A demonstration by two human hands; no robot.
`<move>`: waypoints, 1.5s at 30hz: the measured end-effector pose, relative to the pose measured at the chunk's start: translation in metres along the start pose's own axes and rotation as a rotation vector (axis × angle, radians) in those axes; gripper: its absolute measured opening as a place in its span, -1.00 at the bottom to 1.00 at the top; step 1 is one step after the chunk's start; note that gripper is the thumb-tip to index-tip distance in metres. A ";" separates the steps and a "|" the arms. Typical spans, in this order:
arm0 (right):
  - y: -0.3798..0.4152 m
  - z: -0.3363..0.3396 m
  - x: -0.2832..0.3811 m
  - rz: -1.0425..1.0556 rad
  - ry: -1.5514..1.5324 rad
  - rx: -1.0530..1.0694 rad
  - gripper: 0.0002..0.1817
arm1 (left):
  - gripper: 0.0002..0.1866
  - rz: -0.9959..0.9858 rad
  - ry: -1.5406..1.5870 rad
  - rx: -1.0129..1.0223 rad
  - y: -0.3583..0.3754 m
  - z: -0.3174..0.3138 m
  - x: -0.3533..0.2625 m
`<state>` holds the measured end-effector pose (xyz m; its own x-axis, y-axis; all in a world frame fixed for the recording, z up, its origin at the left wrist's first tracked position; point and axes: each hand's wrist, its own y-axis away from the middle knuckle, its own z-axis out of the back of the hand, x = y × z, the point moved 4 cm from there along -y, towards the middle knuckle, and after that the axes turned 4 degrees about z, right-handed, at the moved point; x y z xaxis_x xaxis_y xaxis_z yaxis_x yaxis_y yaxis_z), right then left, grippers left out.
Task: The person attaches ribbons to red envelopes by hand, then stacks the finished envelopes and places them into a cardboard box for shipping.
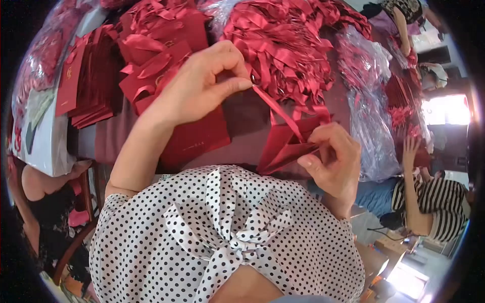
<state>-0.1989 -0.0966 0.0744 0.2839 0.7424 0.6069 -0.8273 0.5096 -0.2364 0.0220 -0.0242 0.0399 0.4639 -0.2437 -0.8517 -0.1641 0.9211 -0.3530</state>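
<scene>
My left hand (214, 76) is raised at the centre, its thumb and forefinger pinching the end of a red ribbon (278, 108). The ribbon runs slanting down to a dark red paper bag (283, 146), whose opening faces up. At the bag's right edge, my right hand (336, 156) has its thumb and fingers curled close to the rim; the fingertips are partly hidden by the bag. Under my left forearm lies a flat red bag (199, 139) with small gold print.
A heap of red ribbons (283, 45) lies behind my hands. Stacked red bags (88, 76) stand at the left. Clear plastic wrapping (374, 136) lies to the right. A person in a striped top (434, 207) reaches in from the right; another person (48, 212) sits at the left.
</scene>
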 end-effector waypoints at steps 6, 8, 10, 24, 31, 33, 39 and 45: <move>0.000 -0.004 -0.040 0.126 -0.702 -0.327 -0.33 | -0.66 0.055 0.791 0.205 0.008 -0.043 -0.002; -0.002 -0.007 -0.051 0.240 -1.109 -0.421 -0.48 | -0.70 -0.019 0.587 0.207 0.009 -0.044 -0.006; 0.002 -0.018 -0.055 0.233 -1.625 -0.529 -0.59 | -0.80 -0.138 0.420 0.184 0.008 -0.045 -0.009; -0.015 -0.125 -0.116 -0.574 -1.882 0.187 -0.66 | -0.80 0.038 -0.092 0.154 0.014 -0.068 -0.001; 0.002 -0.022 -0.140 -0.357 -0.378 -0.434 -0.91 | -0.85 0.521 0.941 -0.372 0.004 -0.015 0.020; 0.007 -0.003 -0.147 -0.320 -0.106 -0.463 -0.89 | -0.85 0.349 0.916 -0.233 -0.002 -0.003 0.029; 0.007 -0.016 -0.155 0.045 0.269 -0.367 -0.90 | -0.81 0.347 0.573 -0.061 0.004 -0.034 0.025; 0.012 0.029 -0.114 -0.102 -0.691 -0.527 -0.78 | -0.93 0.363 0.350 0.264 0.008 -0.064 0.029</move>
<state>-0.2556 -0.1874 0.0245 -0.1545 0.3391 0.9280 -0.4337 0.8206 -0.3721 -0.0215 -0.0430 -0.0122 0.0950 0.0582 -0.9938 -0.0157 0.9983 0.0569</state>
